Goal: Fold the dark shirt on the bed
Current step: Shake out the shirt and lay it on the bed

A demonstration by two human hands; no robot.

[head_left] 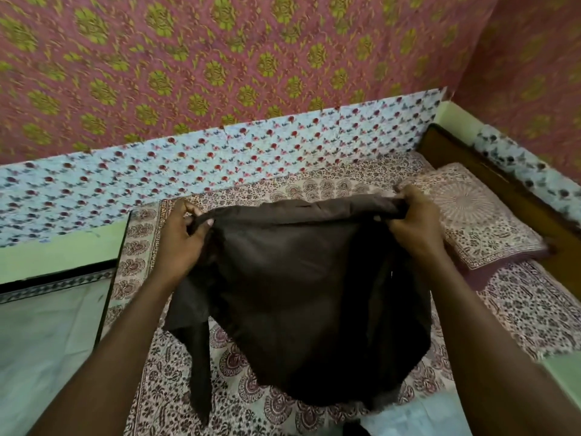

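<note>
Over the patterned bed, left hand and right hand pinch the dark shirt aloft by its top edge, folding apparently not begun.

Counts: 1 dark shirt, held up. 2 hands: left hand and right hand, each pinching the top edge of the shirt, one at either end. 2 bare forearms in view. 1 bed with 1 printed sheet over it. 1 pillow, same kind of print, far right of the bed. 2 patterned wall coverings: 1 pink-and-green above, 1 light blue floral strip below it.
</note>
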